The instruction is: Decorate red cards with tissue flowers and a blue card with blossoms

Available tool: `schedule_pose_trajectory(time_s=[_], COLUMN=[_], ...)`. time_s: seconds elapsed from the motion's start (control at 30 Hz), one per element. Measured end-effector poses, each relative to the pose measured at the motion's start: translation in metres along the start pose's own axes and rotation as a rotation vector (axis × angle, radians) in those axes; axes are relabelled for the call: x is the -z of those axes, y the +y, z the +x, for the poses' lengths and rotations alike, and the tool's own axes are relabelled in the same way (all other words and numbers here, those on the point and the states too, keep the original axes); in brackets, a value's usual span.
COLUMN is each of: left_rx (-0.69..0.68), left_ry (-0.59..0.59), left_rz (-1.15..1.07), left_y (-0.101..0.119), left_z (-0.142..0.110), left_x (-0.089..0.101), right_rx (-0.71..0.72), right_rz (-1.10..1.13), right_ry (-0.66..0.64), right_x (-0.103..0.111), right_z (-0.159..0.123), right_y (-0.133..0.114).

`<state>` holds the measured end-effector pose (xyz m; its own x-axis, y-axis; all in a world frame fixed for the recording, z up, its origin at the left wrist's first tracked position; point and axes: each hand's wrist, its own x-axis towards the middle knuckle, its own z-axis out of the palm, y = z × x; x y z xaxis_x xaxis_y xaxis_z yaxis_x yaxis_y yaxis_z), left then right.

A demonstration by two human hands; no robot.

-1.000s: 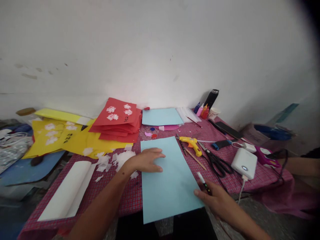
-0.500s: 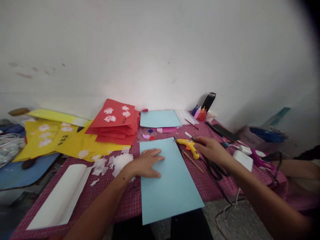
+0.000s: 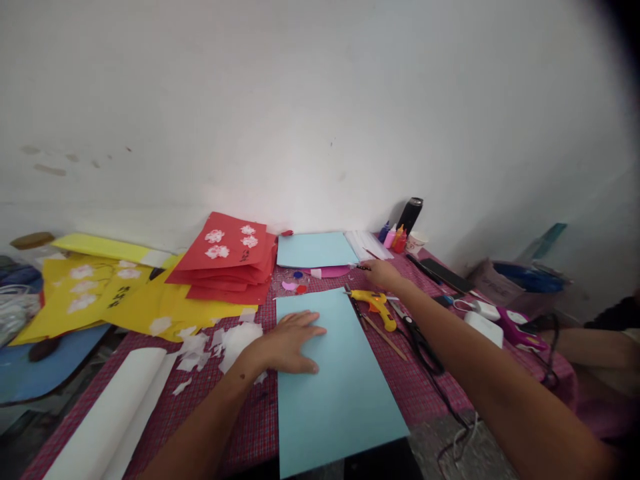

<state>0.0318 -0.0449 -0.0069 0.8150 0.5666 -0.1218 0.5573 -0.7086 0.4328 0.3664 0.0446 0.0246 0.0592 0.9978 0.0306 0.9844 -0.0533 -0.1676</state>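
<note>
My left hand point(image 3: 290, 341) lies flat and open on the left edge of a light blue paper sheet point(image 3: 335, 380) on the red checked tablecloth point(image 3: 400, 367). My right hand point(image 3: 383, 272) is stretched far forward over the table, fingers closed around a white marker pen point(image 3: 361, 267) whose tip points left toward a pink paper piece point(image 3: 333, 272). A yellow glue gun point(image 3: 375, 304) and black scissors point(image 3: 417, 337) lie just under my right forearm.
Red cards with white flowers point(image 3: 225, 257) and yellow cards point(image 3: 100, 287) are stacked at the left. A second blue sheet point(image 3: 315, 249), paint bottles point(image 3: 393, 236), a black flask point(image 3: 410, 215), a phone point(image 3: 443, 272), a white power bank point(image 3: 483, 327), white paper scraps point(image 3: 225, 337), a white roll point(image 3: 110, 420). Another person's arm point(image 3: 590, 343) rests at the right.
My right hand, holding the marker, has travelled from the near right edge of the blue sheet forward to the far middle of the table. My left hand stays on the sheet.
</note>
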Motion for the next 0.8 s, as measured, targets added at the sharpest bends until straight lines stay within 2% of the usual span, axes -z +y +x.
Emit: schedule_pose_trajectory(time_s=[0.17,0.33,0.43,0.53,0.67,0.8], left_rx=[-0.005,-0.006,-0.011,-0.020,-0.021,-0.016], left_ry=[-0.009,-0.008,-0.006,0.000,0.006,-0.001], left_rz=[0.002,-0.001,-0.002,-0.005,-0.005,-0.016], left_y=[0.000,0.000,-0.001,-0.002,-0.004,-0.006], left_z=[0.000,0.000,0.000,0.001,0.001,0.002], left_x=[0.000,0.000,0.000,-0.001,-0.004,-0.005], right_rx=[0.050,0.093,0.079,0.064,0.051,0.015], right_rz=[-0.063,-0.142,-0.190,-0.219,-0.216,-0.142], right_ry=[-0.058,-0.071,-0.048,0.005,0.042,0.063], right_x=[0.002,-0.005,-0.008,-0.002,0.012,0.013], right_z=[0.005,0.009,0.012,0.010,-0.012,-0.059], right_y=[-0.008,-0.028,-0.040,-0.042,-0.026,-0.008])
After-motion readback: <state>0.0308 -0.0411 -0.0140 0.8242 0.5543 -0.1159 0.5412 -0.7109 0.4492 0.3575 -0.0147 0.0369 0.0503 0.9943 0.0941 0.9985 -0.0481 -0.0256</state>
